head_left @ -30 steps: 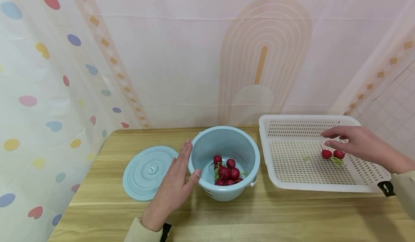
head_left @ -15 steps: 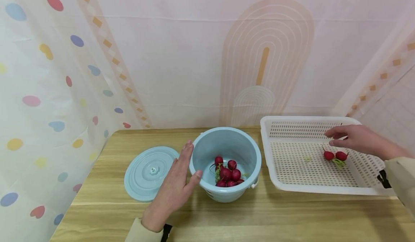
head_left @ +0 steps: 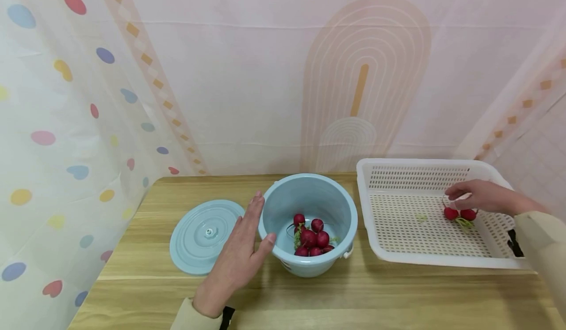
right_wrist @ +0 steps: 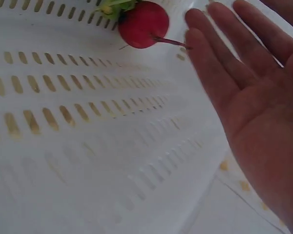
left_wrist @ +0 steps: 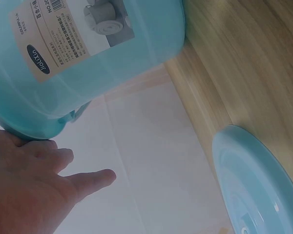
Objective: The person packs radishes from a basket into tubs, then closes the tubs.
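My left hand lies with straight fingers against the left rim of a light blue bucket. Several red radishes, some with green leaf stubs, are inside the bucket. In the left wrist view the bucket's side carries a label. Over the right part of a white perforated basket, my right hand reaches down close above two radishes. In the right wrist view a radish lies beside the fingertips, its thin root pointing at the relaxed fingers, with nothing held.
A round light blue lid with a small centre knob lies left of the bucket, partly behind the left hand. A bit of pale green leaf lies in the basket. A patterned curtain hangs behind the wooden table.
My right hand has moved down closer to the two radishes in the basket. The left hand stays at the bucket's rim. The head view has shifted slightly.
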`<state>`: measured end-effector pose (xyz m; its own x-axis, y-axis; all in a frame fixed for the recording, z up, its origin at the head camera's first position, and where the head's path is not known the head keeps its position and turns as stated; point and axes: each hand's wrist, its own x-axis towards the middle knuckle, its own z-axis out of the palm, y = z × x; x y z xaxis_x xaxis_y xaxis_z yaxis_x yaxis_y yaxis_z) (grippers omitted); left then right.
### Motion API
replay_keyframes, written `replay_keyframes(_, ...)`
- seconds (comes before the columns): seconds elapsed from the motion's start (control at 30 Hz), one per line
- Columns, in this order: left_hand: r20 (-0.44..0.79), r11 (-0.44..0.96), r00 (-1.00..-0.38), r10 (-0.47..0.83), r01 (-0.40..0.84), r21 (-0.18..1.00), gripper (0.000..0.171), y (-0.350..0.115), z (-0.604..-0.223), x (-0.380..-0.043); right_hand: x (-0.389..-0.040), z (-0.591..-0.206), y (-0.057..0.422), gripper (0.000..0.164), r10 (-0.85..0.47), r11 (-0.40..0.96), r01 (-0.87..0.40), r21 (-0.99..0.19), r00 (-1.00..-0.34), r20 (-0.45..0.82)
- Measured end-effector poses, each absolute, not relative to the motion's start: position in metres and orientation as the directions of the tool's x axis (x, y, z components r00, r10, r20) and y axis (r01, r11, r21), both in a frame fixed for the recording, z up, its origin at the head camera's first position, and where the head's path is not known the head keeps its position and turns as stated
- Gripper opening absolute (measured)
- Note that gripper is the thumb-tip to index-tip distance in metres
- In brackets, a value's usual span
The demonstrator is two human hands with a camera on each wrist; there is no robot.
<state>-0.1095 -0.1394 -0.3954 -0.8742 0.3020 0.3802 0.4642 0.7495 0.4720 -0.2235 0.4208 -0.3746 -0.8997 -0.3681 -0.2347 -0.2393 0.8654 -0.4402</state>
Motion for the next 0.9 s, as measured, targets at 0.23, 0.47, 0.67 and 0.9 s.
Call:
replay_keyframes(0.23,0.392,0.748,-0.868,0.304,0.473,0.466,0.074,-0.139,-0.397,-0.110,-0.223,-0.380,0.419,0.044,-0.356,0.869,-0.208,-0.449,-0.893,-0.275)
replay_keyframes(0.47,0.398,0.750,-0.867,0.300,0.472,0.464,0.074,-0.140,-0.398,-0.110,-0.224,-0.384,0.416,0.043,-0.391,0.834,-0.210,-0.510,-0.877,-0.278)
replay_keyframes(0.67,0.398,0.750,-0.869,0.296,0.469,0.466,0.074,-0.139,-0.399,-0.111,-0.222,-0.390,0.415,0.043,-0.398,0.838,-0.195,-0.510,-0.857,-0.327)
replay_keyframes(0.9,0.398,0.749,-0.868,0.296,0.470,0.467,0.074,-0.139,-0.400,-0.111,-0.223,-0.395,0.416,0.046,-0.412,0.839,-0.207,-0.503,-0.846,-0.339)
